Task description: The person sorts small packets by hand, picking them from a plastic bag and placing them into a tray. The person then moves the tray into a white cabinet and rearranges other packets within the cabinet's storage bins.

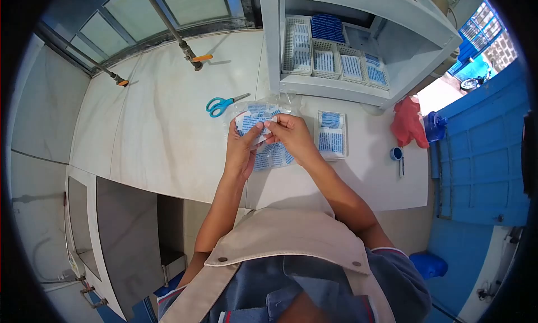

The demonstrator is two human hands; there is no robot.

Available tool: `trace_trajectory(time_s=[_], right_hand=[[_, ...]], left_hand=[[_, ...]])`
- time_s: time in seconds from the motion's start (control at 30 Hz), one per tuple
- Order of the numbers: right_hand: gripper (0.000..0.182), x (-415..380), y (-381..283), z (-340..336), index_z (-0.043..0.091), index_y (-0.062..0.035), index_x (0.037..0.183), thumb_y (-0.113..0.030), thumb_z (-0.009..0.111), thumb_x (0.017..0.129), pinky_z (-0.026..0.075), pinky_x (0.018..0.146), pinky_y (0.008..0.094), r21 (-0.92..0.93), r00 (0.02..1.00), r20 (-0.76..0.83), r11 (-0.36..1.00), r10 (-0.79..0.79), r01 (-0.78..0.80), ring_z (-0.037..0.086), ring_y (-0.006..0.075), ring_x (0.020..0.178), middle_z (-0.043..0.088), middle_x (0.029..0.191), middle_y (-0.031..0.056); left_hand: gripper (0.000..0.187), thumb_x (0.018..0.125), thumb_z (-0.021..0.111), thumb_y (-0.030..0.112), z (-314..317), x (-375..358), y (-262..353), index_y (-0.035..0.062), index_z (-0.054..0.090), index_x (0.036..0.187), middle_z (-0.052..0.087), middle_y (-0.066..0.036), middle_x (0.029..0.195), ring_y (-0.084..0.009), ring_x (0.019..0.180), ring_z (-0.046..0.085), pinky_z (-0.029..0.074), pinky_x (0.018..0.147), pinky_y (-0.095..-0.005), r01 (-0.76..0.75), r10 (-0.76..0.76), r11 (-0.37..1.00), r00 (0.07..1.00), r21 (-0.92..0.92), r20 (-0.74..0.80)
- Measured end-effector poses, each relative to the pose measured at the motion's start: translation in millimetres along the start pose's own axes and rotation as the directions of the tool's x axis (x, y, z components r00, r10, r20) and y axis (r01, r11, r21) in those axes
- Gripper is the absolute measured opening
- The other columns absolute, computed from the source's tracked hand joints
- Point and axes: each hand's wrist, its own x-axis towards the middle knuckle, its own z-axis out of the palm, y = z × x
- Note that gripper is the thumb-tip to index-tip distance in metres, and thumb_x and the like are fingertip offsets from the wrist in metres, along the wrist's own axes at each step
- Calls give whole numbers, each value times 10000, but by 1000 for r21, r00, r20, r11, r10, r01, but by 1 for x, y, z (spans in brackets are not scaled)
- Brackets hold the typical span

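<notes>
A white sachet with blue print (pixel 250 121) is pinched between both hands above the table. My left hand (pixel 242 146) grips its left side, thumb on top. The fingertips of my right hand (pixel 294 135) close on its right edge, near my left thumb. Under the hands lies a clear plastic bag (pixel 274 157) with more blue-printed sachets in it, partly hidden by the hands. To the right of the bag, a white tray (pixel 345 135) holds a stack of the same sachets. Scissors with turquoise handles (pixel 218 106) rest just beyond my left hand.
A white shelf unit (pixel 330 90) at the back holds several small baskets (pixel 326 73) of sachets. On the right are a red plastic bag (pixel 409 123), a blue water bottle (pixel 435 127) and a small blue cup (pixel 396 153). Two pipes with orange-handled valves (pixel 202 58) reach down at the far left.
</notes>
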Motion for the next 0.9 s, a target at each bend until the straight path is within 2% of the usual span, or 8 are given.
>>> trace_trajectory(time_s=[0.07,0.2,0.37,0.5,0.63,0.7,0.83,0.9], right_hand=[[118,-3,-4,1,641,-12,880,-126,611,888,516,628,229,104,999,10,994,42,-43,608,120,677,625,773,50],[146,-5,-16,-1,634,15,846,-128,624,878,507,586,230,257,992,33,958,123,-128,611,119,647,624,754,55],[142,-3,-20,-14,626,3,908,-135,626,878,514,650,233,326,992,-2,937,130,-122,621,131,722,625,817,58],[134,-12,-23,-5,619,-3,917,-129,630,875,520,672,239,404,994,-3,909,111,-100,627,136,744,628,845,63],[112,-21,-21,-3,615,-14,885,-121,641,867,525,670,242,475,989,-44,874,142,-104,627,137,715,628,822,54],[108,-26,-14,-1,614,-17,879,-119,644,864,525,666,241,500,987,-62,860,150,-99,626,136,702,629,815,51],[154,-32,-3,12,623,4,903,-138,659,859,525,655,247,514,984,-62,850,170,-115,620,130,705,627,806,57],[154,-37,-3,16,624,3,901,-141,660,859,522,653,246,503,983,-38,853,181,-138,617,128,702,621,796,53]], left_hand=[[443,850,636,45,0,0,1,81,437,1244,611,-29,998,-140,905,599,491,763,-273,-85,91,995,990,-59,106],[362,854,630,62,-2,-10,14,62,485,1186,617,-38,974,-124,864,595,493,694,-264,-60,69,994,993,-89,96],[352,835,589,3,-27,-2,13,32,489,1171,573,-75,868,-170,744,584,518,647,-265,125,6,882,961,-454,276],[354,810,530,-19,-34,9,2,15,488,1160,556,-85,847,-176,767,583,495,608,-269,184,-112,835,980,-519,166],[376,802,509,-17,-19,10,-1,41,474,1172,550,-81,857,-162,768,575,486,611,-262,65,-33,949,993,-308,109],[317,870,498,47,-7,8,-5,82,450,1182,559,-77,892,-132,748,557,469,594,-254,-146,188,942,975,-302,115],[287,953,487,198,14,0,-10,112,426,1220,570,-73,892,-105,720,540,460,569,-213,-115,151,952,983,-285,109],[324,979,448,319,28,-6,-10,113,427,1229,592,-83,930,-85,707,532,455,548,-193,-244,244,970,970,9,-5]])
